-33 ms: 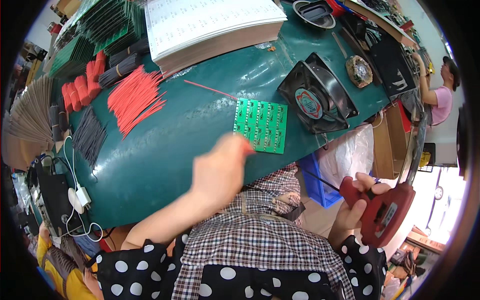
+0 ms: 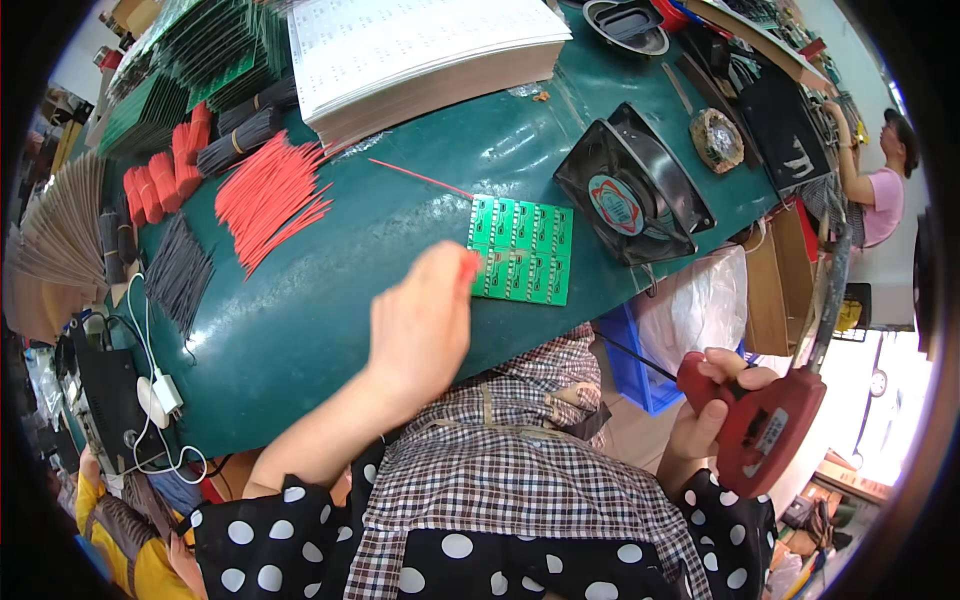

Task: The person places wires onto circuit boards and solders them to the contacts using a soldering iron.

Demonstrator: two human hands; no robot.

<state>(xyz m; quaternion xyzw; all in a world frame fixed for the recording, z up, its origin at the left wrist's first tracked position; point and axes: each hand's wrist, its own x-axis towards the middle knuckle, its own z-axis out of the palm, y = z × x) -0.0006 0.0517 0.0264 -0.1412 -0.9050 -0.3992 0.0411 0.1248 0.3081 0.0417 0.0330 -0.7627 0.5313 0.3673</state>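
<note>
A green circuit board panel [image 2: 545, 235], divided into several small boards, lies on the green worktop. My left hand [image 2: 420, 320] is closed at the board's left edge, with a bit of red wire [image 2: 469, 264] showing at its fingertips. How many wires it holds is hidden. One loose red wire [image 2: 420, 178] stretches from the board's upper left corner. To the right, past the table edge, my right hand [image 2: 705, 415] grips a red pistol-shaped tool [image 2: 765, 440] that looks like a soldering gun. From its front a thin dark rod [image 2: 640, 358] points toward the table.
Loose red wires [image 2: 270, 195] and black wires [image 2: 180, 270] lie at left, near stacked circuit boards [image 2: 225, 60]. A thick paper stack [image 2: 430, 60] stands at the back. Right of the board is a black fan [image 2: 635, 190]. A blue crate [image 2: 640, 370] sits below the edge.
My left hand has shifted left and a little away from me, uncovering more of the board's lower left part. The right hand and its tool have barely moved.
</note>
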